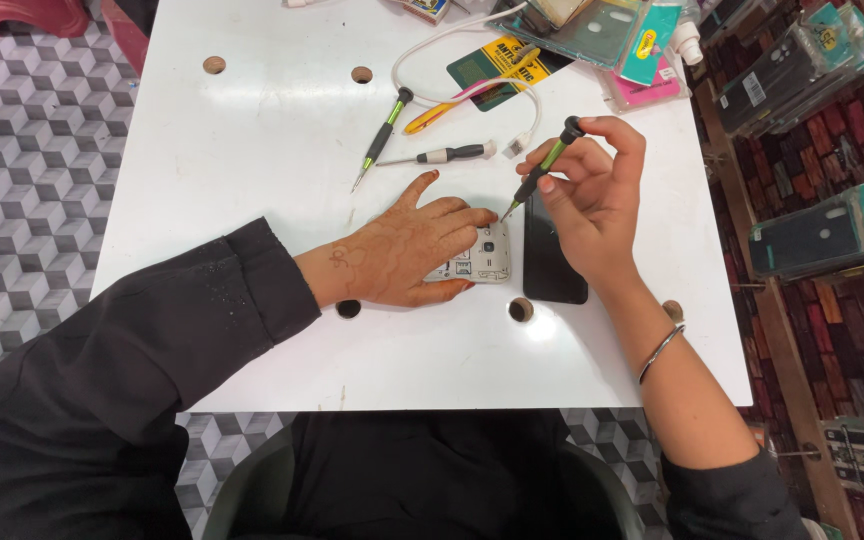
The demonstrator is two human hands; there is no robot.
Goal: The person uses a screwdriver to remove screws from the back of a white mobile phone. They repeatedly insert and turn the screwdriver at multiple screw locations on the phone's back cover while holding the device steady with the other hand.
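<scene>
The left hand [407,250] lies flat over an opened phone [482,258], pinning it to the white surface [252,150] near the front edge; its grip is spread wide, pressing down and closed around nothing. The right hand [592,200] pinches a slim green-and-black screwdriver [542,175] between thumb and fingers, tilted, its tip just above the phone's upper right corner.

The step in hand looks like working a small screw at that corner. The next move calls for seating the tip squarely in the screw head and turning with light downward pressure while the left hand keeps the body from sliding.

The phone shows a pale, silvery inner frame with small components exposed; most of it is hidden under the left fingers. A flat black panel [552,265] lies just beside it, partly under the right hand. 2 more screwdrivers, 1 green-handled [382,140] and 1 black-and-white [442,154], lie further back near a white cable [422,50].
</scene>
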